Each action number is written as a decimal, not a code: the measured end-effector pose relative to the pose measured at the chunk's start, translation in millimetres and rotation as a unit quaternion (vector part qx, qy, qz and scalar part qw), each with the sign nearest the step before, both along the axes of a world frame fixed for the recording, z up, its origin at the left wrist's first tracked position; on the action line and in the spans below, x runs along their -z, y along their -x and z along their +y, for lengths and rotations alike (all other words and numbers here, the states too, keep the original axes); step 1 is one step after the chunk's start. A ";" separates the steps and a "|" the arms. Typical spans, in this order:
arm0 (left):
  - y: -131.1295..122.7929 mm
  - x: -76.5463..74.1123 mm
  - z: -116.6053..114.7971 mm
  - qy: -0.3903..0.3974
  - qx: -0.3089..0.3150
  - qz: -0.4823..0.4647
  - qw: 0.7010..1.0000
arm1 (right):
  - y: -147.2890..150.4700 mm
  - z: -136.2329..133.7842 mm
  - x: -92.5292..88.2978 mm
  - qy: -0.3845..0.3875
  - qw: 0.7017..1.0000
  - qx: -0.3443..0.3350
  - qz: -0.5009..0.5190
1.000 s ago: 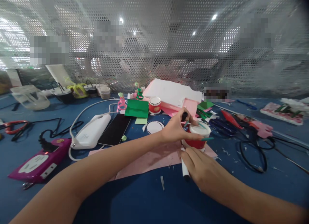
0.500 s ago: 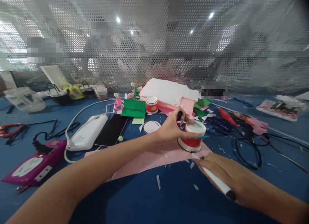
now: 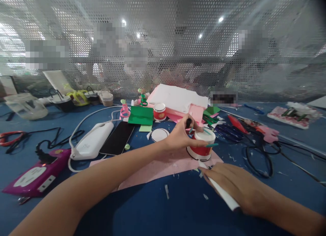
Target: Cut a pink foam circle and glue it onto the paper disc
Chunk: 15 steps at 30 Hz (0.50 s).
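My left hand (image 3: 184,134), with long teal nails, grips a short red-and-white paper cup (image 3: 200,151) around its upper part. A black marker cap (image 3: 188,122) is tucked between that hand's fingers. The cup rests on a white piece with a black line by its edge, at the right end of a pink sheet (image 3: 158,171). In my right hand (image 3: 236,183) is a white marker (image 3: 222,193), its tip end close to the cup's front base; whether it touches is hard to tell. A white paper disc (image 3: 160,134) with a black outline lies left of the cup.
A phone (image 3: 117,138), white power bank (image 3: 91,141) and purple power strip (image 3: 38,173) with cables occupy the left. Behind are green paper (image 3: 140,115), another red cup (image 3: 159,112) and stacked white sheets (image 3: 178,97). Dark cables (image 3: 258,161) and paper scraps lie right.
My right hand has shifted slightly left with the marker, bringing its tip closer to the cup's base. My left hand keeps its hold on the cup.
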<state>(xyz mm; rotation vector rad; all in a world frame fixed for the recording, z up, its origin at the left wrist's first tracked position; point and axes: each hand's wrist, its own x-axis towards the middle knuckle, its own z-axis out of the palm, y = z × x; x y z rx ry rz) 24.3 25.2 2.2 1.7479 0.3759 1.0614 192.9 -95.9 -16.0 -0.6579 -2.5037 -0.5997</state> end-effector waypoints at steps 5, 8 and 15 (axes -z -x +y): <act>1.1 -0.2 0.2 0.000 0.005 0.000 1.000 | 35.6 13.5 5.0 -0.046 0.998 0.041 -0.012; 2.0 0.6 2.1 -0.012 0.015 -0.003 1.000 | 43.9 22.1 11.4 -0.041 0.996 0.080 -0.024; 3.0 2.5 3.7 -0.031 0.014 -0.001 0.999 | 55.3 31.7 18.5 -0.044 0.989 0.139 -0.023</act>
